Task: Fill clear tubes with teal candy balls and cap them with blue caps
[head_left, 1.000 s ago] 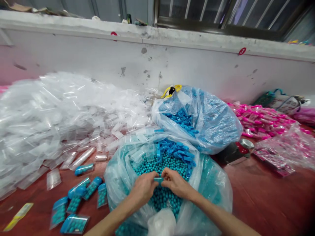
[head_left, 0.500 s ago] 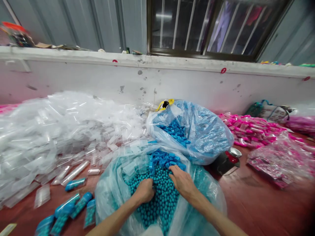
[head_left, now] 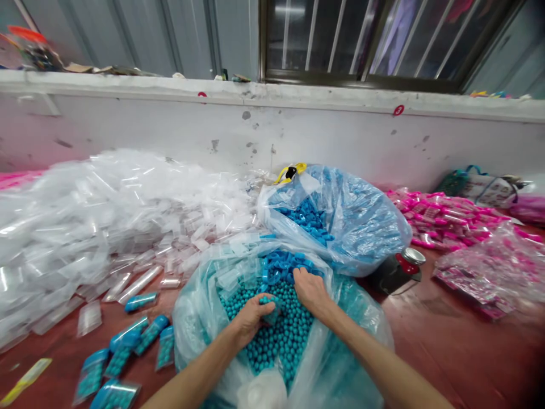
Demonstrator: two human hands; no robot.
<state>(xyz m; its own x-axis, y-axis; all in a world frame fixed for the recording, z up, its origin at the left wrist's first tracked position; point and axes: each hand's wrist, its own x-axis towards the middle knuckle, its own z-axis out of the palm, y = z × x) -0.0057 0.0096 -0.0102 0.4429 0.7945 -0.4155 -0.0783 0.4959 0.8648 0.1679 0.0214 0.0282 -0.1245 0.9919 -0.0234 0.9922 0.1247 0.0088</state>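
- The left hand (head_left: pixel 247 322) is closed around a small, see-through plastic case (head_left: pixel 273 310) with beads in it.
- That case is over the pile of small, round teal beads (head_left: pixel 283 343) in a big, see-through plastic bag (head_left: pixel 191 318).
- The right hand (head_left: pixel 310 291) has bent fingers at the shiny blue plastic caps (head_left: pixel 276 267); I cannot tell if they pinch one.

two bare arms enter from the bottom edge, the left forearm (head_left: pixel 196 370) slanting up rightward, the right forearm (head_left: pixel 378 366) leftward. the left hand (head_left: pixel 252 321) is curled in a grip, thumb extended. the right hand (head_left: pixel 312 291) sits farther forward, back upward, fingers bent.
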